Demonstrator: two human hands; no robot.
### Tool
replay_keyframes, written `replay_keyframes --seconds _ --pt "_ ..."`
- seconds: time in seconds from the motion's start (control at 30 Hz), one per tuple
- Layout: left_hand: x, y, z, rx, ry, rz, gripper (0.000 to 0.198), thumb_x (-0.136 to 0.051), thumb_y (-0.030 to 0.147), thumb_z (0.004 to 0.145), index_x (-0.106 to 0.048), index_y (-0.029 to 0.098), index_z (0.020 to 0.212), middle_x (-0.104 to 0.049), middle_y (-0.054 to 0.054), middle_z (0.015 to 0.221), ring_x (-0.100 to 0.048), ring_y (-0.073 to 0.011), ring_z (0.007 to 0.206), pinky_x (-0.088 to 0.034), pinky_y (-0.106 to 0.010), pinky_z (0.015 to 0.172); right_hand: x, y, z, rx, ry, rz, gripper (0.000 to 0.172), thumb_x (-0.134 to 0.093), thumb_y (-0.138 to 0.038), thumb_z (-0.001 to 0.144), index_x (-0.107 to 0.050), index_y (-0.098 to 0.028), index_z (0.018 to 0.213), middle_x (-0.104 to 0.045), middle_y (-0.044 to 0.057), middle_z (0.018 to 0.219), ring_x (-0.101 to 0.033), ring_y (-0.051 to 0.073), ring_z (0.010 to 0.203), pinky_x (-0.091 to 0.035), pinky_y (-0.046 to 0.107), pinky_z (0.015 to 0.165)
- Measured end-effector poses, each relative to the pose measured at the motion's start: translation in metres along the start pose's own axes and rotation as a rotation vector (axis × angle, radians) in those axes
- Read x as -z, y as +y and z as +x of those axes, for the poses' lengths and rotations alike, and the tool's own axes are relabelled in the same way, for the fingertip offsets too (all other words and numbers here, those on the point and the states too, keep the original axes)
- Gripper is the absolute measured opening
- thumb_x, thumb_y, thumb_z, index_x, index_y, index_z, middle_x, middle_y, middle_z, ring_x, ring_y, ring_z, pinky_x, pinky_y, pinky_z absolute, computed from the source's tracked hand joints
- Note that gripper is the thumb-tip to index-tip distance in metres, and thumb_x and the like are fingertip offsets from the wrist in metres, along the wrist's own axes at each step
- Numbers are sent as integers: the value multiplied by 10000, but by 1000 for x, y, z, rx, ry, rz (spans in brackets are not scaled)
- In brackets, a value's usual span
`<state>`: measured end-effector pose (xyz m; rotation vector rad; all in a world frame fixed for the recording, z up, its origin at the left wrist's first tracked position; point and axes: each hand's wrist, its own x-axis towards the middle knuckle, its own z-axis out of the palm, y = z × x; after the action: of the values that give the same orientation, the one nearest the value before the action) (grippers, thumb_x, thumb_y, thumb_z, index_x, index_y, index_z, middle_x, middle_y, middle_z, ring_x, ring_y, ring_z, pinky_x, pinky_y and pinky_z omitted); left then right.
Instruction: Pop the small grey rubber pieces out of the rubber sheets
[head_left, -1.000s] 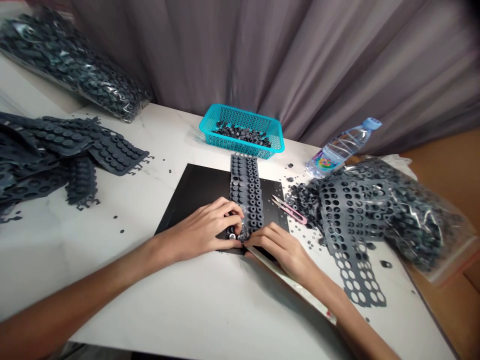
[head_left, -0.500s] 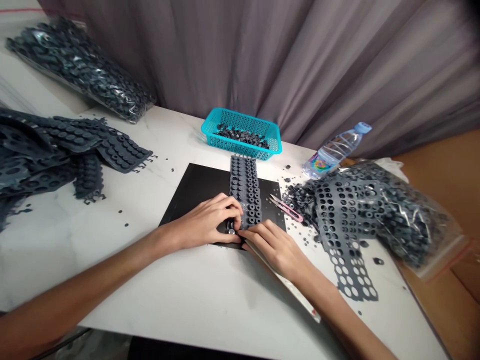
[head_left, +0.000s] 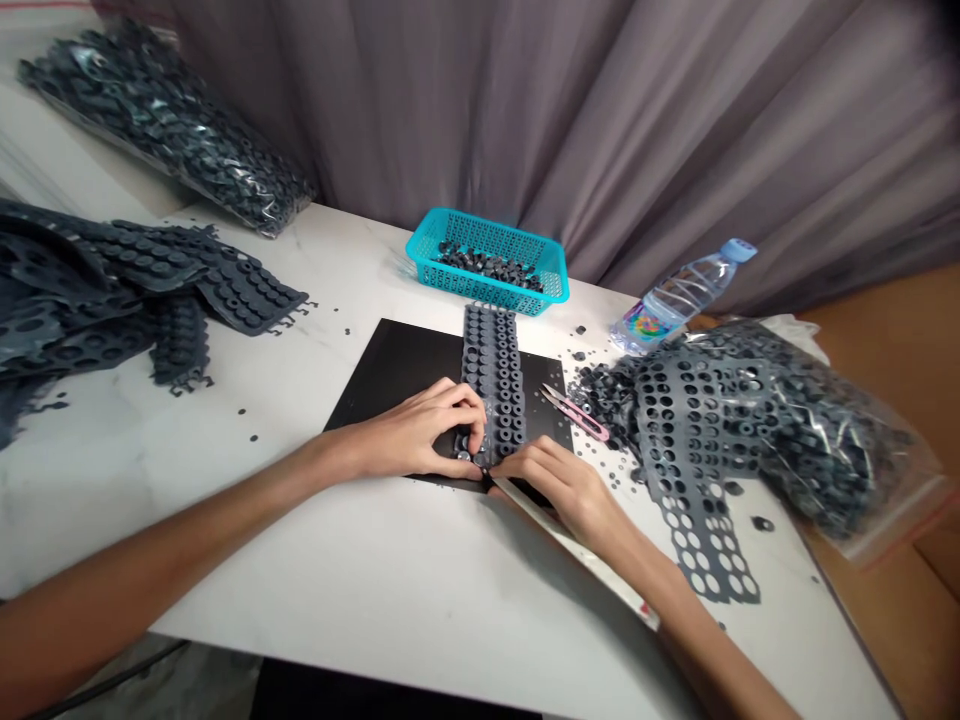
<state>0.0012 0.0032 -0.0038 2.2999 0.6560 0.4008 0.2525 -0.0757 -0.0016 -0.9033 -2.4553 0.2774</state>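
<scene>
A dark grey rubber sheet (head_left: 491, 365) with rows of round, ring-like parts lies lengthwise on a black mat (head_left: 390, 375). At its near end my left hand (head_left: 431, 430) is curled, thumb and fingers closing around the sheet's edge and a few small round pieces. My right hand (head_left: 559, 490) grips a long, thin white tool (head_left: 592, 570) with a red mark at its rear end. Its front tip meets the sheet's near edge by my left thumb; the tip's shape is hidden by my fingers. Pink thread snips (head_left: 576, 412) rest on the mat's right edge.
A turquoise basket (head_left: 487, 290) with small dark parts stands behind the mat. To the right are a water bottle (head_left: 679, 295), a punched-out sheet (head_left: 701, 520) and a bag of parts (head_left: 832, 450). Rubber sheets (head_left: 142, 290) and another full bag (head_left: 172, 130) occupy the left.
The view has shifted slightly. Both hands stay at the sheet's near end, with the white tool still in my right hand. More small round pieces show beneath my left fingers.
</scene>
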Motion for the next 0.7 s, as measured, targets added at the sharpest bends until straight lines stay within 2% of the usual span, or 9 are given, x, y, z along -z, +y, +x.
replay_keyframes --seconds 0.13,0.3,0.5,0.7 --pt "-1 -2 1 -14 4 5 243 -744 456 888 -649 241 949 -588 -42 1230 -499 -255 1160 -420 -399 1015 -1 -1 2 7 2 0 209 -509 -298 1090 -669 -165 1113 -725 89 961 -645 208 892 -544 327 782" --pt "0 0 0 -15 -2 -2 260 -740 472 888 -649 241 962 -586 -45 1230 -491 -261 1173 -418 -401 1015 -6 -1 3 25 60 -7 116 -590 -256 1053 -657 -169 1091 -730 69 935 -627 203 843 -541 329 774" --pt "1 3 -1 -11 3 -10 238 -751 444 881 -647 242 950 -590 -28 1206 -492 -251 1156 -425 -389 991 -8 -1 3 30 14 -114 229 -542 -231 1068 -636 -157 1263 -725 97 1018 -638 217 893 -560 342 785" --pt "1 4 1 16 -12 -11 230 -737 447 875 -642 245 928 -584 -22 1191 -496 -254 1122 -415 -384 967 -15 -5 1 43 -18 -240 226 -496 -226 1083 -623 -144 1251 -700 107 1011 -614 236 880 -539 376 780"
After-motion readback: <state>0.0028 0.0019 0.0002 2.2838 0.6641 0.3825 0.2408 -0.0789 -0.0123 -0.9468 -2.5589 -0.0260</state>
